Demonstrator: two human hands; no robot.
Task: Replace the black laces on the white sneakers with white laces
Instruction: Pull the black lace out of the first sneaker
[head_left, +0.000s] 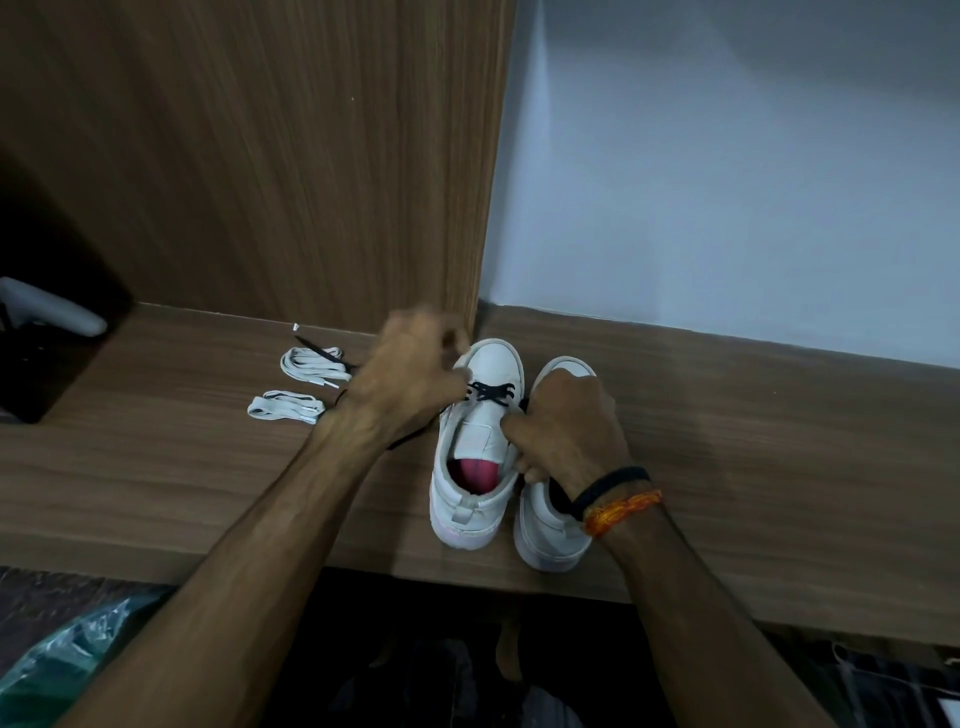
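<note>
Head view, black lace between left hand, right hand

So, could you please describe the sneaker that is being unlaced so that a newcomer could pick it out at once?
Start at the vertical wood-grain panel and drop from its right edge to the brown wooden shelf, where two white sneakers stand side by side. It is the left white sneaker: alone it shows black laces crossed near the toe and a pink insole.

A brown wood-grain desk meets a tall wood-grain panel on the left and a pale bluish-white wall on the right. Dim light; dark floor below.
</note>
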